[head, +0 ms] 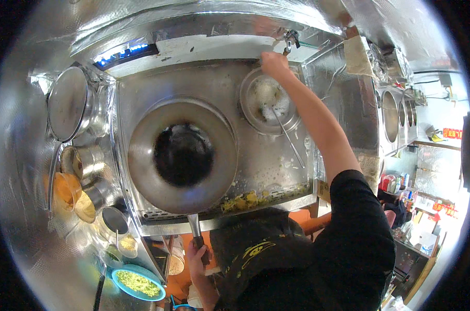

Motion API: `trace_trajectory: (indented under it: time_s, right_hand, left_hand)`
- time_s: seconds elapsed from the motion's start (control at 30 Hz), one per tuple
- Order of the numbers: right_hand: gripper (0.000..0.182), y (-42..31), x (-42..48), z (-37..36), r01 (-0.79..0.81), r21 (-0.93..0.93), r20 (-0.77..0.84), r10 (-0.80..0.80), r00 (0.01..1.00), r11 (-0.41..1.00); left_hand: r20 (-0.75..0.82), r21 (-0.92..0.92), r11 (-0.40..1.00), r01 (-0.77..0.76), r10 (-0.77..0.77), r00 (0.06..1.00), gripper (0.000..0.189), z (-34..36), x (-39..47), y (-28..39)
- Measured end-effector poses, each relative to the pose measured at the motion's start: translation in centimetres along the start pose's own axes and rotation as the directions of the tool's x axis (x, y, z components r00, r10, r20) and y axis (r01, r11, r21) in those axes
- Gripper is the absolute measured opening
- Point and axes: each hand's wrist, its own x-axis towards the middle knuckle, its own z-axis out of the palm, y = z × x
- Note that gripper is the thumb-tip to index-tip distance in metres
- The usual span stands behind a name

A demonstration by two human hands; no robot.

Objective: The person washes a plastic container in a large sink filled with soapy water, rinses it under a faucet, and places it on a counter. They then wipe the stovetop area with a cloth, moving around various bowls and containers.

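Observation:
My left hand [198, 252] grips the dark grip of the wok handle [195, 225] below the stove's front edge. The wide metal wok [221, 163] sits at the left of the steel cooktop, its middle dark and glossy. At the back right, my right hand [273, 64] is curled beside a metal tap [289, 43]; its fingers are hidden, so I cannot tell whether it holds the spout. Under that forearm stands a round metal basin [245, 102] with foamy liquid. A long-handled ladle [291, 145] leans out of it over the right rim.
Yellowish food scraps [246, 200] lie along the front drain slots. On the left shelf stand a lidded-looking metal pot [68, 104], an orange-filled container [67, 190], several seasoning tubs and a blue basket [118, 285] of shredded greens. A steel counter with round wells [390, 116] is at right.

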Motion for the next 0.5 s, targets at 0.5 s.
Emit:
trace_trajectory:
  time_s: [0.5]
  right_hand:
    - [0.020,-11.6,-8.0,1.7,0.275,0.204,0.184,-0.313,0.932,0.940]
  left_hand:
    - [-0.064,0.083,0.997,0.010,-0.005,0.998,0.032,0.4,-0.6,0.7]
